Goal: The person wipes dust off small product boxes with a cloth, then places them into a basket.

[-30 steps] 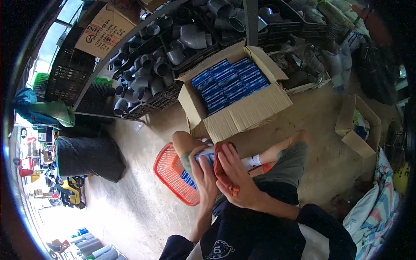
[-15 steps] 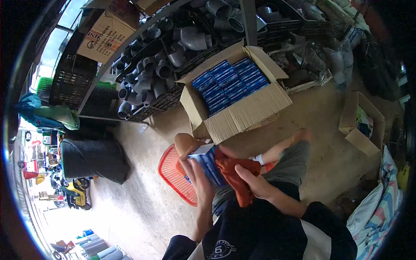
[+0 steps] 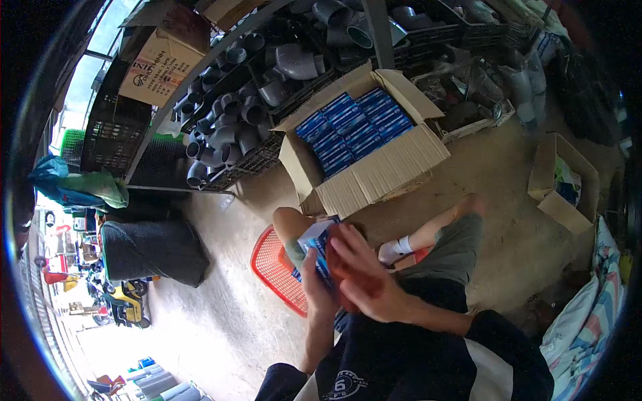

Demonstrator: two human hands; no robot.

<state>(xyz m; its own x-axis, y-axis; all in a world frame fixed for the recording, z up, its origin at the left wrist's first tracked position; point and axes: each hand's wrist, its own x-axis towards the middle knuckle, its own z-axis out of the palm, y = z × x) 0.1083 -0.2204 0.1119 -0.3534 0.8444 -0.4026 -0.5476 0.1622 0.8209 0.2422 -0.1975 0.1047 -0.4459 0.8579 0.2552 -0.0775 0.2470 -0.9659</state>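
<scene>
My left hand [image 3: 317, 289] grips a small blue and white cardboard box [image 3: 314, 235] from its left side, above my lap. Against the right side of that box, my right hand [image 3: 371, 287] presses an orange-red cloth [image 3: 342, 273], its fingers bent over the fabric. The cloth and the hand cover much of the box's face. Just left of my hands, a red plastic basket [image 3: 271, 271] stands on the floor, partly hidden by my leg. In front of me is an open carton [image 3: 384, 177] with rows of similar blue boxes [image 3: 354, 130].
Black crates [image 3: 251, 157] of grey pipe fittings [image 3: 231, 127] line the rack behind the carton. A smaller open carton [image 3: 562, 210] sits at the right, near a striped sack [image 3: 588, 301]. A dark mesh roll [image 3: 154, 250] stands at the left.
My right hand has moved left and up with the cloth, from beside the box onto its right side. The box has turned slightly in my left hand. The view has shifted a little.
</scene>
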